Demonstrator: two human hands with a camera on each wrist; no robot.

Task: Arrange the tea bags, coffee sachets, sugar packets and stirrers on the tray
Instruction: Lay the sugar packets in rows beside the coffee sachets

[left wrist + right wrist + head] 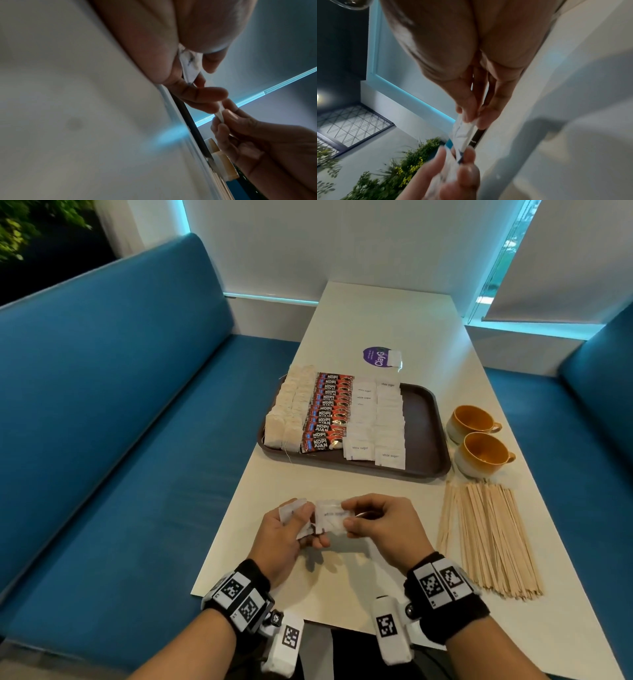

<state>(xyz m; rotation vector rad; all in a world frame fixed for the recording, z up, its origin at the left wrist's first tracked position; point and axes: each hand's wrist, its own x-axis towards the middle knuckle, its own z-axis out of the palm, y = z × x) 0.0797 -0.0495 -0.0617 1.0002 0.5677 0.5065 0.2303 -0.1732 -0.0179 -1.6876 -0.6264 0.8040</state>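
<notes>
A dark brown tray [424, 419] on the white table holds rows of tea bags [291, 409], red coffee sachets [329, 412] and white sugar packets [380, 419]. Near the table's front edge my left hand [294, 529] grips a small bunch of sugar packets [291, 510]. My right hand [363, 518] pinches one white sugar packet [330, 517] between thumb and fingers, right beside the left hand. In the wrist views the same packet [220, 117] [462, 132] runs between both hands' fingertips. A pile of wooden stirrers [486, 535] lies on the table to the right.
Two yellow-lined cups [479, 440] stand to the right of the tray, just beyond the stirrers. A purple round sticker [376, 357] with a tea bag [394, 358] beside it lies behind the tray. Blue bench seats [120, 422] flank the table on both sides.
</notes>
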